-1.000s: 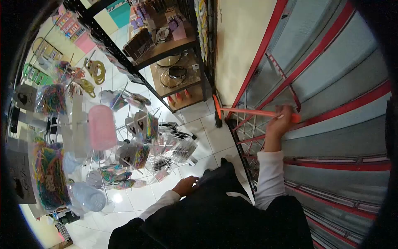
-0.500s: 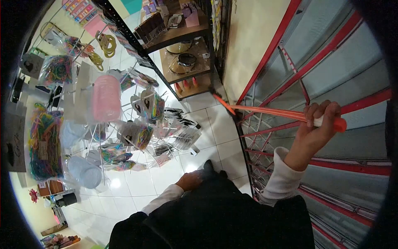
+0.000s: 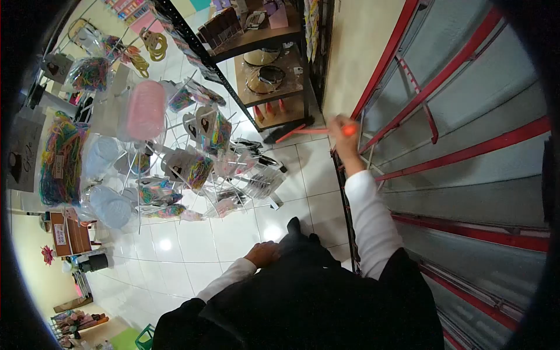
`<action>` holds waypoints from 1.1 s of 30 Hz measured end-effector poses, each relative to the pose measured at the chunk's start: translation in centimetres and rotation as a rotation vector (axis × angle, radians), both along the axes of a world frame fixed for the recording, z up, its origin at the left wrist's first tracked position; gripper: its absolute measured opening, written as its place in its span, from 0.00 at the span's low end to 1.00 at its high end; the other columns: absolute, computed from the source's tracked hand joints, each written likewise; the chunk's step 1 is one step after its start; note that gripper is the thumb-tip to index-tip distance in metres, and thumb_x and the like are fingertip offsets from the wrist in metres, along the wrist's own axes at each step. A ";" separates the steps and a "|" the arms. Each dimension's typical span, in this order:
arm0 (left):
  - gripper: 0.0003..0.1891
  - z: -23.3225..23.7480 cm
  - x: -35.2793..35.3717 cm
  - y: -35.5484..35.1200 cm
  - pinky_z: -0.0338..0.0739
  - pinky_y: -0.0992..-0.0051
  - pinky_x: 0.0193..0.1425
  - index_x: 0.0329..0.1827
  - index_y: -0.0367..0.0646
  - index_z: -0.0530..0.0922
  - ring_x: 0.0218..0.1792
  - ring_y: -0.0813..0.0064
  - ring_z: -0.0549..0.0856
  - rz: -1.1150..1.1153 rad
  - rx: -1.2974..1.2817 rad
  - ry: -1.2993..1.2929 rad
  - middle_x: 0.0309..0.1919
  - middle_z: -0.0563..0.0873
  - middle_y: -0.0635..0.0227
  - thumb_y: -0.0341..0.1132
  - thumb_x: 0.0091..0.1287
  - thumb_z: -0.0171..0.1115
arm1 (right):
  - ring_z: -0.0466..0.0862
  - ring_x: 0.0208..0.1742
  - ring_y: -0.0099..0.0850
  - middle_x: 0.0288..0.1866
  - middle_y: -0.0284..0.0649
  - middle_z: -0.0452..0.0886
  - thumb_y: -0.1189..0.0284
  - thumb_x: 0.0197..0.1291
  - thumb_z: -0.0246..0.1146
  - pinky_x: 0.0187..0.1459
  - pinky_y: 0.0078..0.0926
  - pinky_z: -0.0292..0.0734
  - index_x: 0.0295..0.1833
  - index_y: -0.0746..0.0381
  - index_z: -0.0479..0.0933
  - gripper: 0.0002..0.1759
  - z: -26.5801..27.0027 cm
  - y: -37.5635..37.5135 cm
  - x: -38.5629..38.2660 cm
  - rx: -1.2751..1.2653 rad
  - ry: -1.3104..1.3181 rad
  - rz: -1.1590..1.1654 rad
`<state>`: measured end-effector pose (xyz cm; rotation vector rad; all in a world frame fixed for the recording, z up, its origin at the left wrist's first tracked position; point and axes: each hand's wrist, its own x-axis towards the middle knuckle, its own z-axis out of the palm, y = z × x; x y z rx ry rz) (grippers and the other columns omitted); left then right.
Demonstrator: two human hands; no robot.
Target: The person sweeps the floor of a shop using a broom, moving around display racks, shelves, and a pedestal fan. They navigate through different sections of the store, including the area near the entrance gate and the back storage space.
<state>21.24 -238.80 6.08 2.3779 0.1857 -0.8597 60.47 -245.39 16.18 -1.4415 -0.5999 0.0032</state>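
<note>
My right hand [image 3: 343, 135] is closed around the orange handle of a broom [image 3: 315, 130], close to its end. The broom's dark bristle head [image 3: 286, 132] is on the floor by the bottom of the wooden shelf unit. White sleeve and forearm reach out alongside the red-framed metal shutter. My left hand [image 3: 262, 254] rests against my dark clothing near the thigh, with nothing seen in it; its fingertips are partly hidden.
On the left, a wire display rack [image 3: 140, 192] carries packets of colourful hair ties and a pink container [image 3: 146, 111]. A shelf unit [image 3: 274, 108] stands ahead. Along the right runs a folding metal shutter [image 3: 455, 181] with red bars. White tiles [image 3: 233, 233] cover the floor.
My right hand has swung left and forward with the broom, away from the shutter. The broom head has shifted left along the shelf base. My left hand stays put.
</note>
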 end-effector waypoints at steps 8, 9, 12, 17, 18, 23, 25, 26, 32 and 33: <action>0.19 0.2 -1.2 -0.5 0.75 0.58 0.53 0.50 0.42 0.75 0.50 0.56 0.81 0.050 0.003 0.052 0.48 0.80 0.55 0.47 0.65 0.54 | 0.61 0.20 0.18 0.15 0.30 0.62 0.75 0.62 0.56 0.22 0.23 0.55 0.21 0.66 0.64 0.17 -3.1 -6.4 -4.6 -0.096 -0.057 0.002; 0.19 0.2 -1.1 -0.7 0.75 0.58 0.52 0.50 0.42 0.75 0.50 0.56 0.81 0.034 0.008 0.053 0.48 0.80 0.55 0.47 0.65 0.54 | 0.61 0.20 0.19 0.15 0.30 0.61 0.75 0.62 0.56 0.22 0.23 0.55 0.21 0.66 0.63 0.17 -2.5 -7.7 -4.7 -0.101 -0.049 -0.029; 0.19 -0.4 -0.8 -1.3 0.76 0.58 0.51 0.48 0.40 0.76 0.49 0.56 0.81 0.017 0.008 0.046 0.47 0.80 0.55 0.47 0.65 0.55 | 0.64 0.19 0.19 0.16 0.29 0.67 0.73 0.64 0.55 0.24 0.21 0.61 0.19 0.63 0.67 0.18 -0.9 -12.4 -5.4 -0.181 0.067 -0.082; 0.18 -2.5 -0.5 -2.7 0.77 0.58 0.49 0.44 0.38 0.77 0.47 0.55 0.81 -0.073 0.031 -0.024 0.44 0.81 0.54 0.46 0.63 0.56 | 0.60 0.16 0.18 0.14 0.28 0.61 0.70 0.64 0.56 0.22 0.21 0.57 0.18 0.58 0.63 0.21 3.5 -16.9 -9.0 -0.004 0.264 -0.122; 0.18 -2.3 -0.1 -2.9 0.77 0.58 0.49 0.43 0.37 0.77 0.46 0.55 0.82 -0.066 0.031 -0.029 0.43 0.81 0.54 0.45 0.63 0.56 | 0.59 0.16 0.18 0.13 0.28 0.60 0.69 0.64 0.56 0.21 0.21 0.57 0.17 0.57 0.62 0.21 4.1 -17.1 -9.6 -0.001 0.279 -0.180; 0.19 1.4 1.8 -3.8 0.74 0.59 0.52 0.52 0.43 0.76 0.49 0.57 0.80 -0.100 0.052 0.059 0.46 0.80 0.57 0.45 0.66 0.54 | 0.59 0.14 0.17 0.12 0.27 0.60 0.69 0.64 0.58 0.19 0.20 0.53 0.18 0.57 0.61 0.21 6.8 -18.0 -9.7 0.277 0.283 -0.302; 0.19 0.8 1.0 -4.1 0.74 0.58 0.53 0.52 0.43 0.76 0.49 0.56 0.80 -0.084 0.069 0.066 0.46 0.80 0.57 0.46 0.65 0.54 | 0.60 0.14 0.16 0.12 0.27 0.61 0.68 0.63 0.59 0.19 0.19 0.52 0.19 0.57 0.60 0.22 9.3 -18.7 -9.1 0.373 0.247 -0.270; 0.19 0.7 0.7 -4.1 0.74 0.58 0.53 0.51 0.43 0.76 0.49 0.56 0.80 -0.075 0.083 0.074 0.45 0.80 0.56 0.46 0.65 0.54 | 0.60 0.14 0.16 0.12 0.27 0.61 0.68 0.63 0.60 0.19 0.19 0.52 0.19 0.56 0.61 0.21 10.8 -19.1 -9.0 0.410 0.234 -0.231; 0.18 1.2 -0.6 -4.1 0.74 0.56 0.52 0.48 0.41 0.75 0.48 0.53 0.80 -0.109 0.092 0.069 0.44 0.80 0.54 0.46 0.64 0.55 | 0.60 0.16 0.16 0.13 0.27 0.61 0.70 0.64 0.58 0.19 0.20 0.54 0.20 0.58 0.63 0.19 6.4 -17.4 -7.6 0.335 0.246 -0.168; 0.18 0.7 -0.8 -3.8 0.74 0.56 0.51 0.48 0.41 0.75 0.48 0.53 0.80 -0.127 0.084 0.059 0.44 0.80 0.54 0.46 0.63 0.55 | 0.60 0.16 0.16 0.13 0.27 0.62 0.71 0.64 0.58 0.19 0.20 0.54 0.19 0.59 0.62 0.19 4.0 -17.2 -7.7 0.275 0.238 -0.126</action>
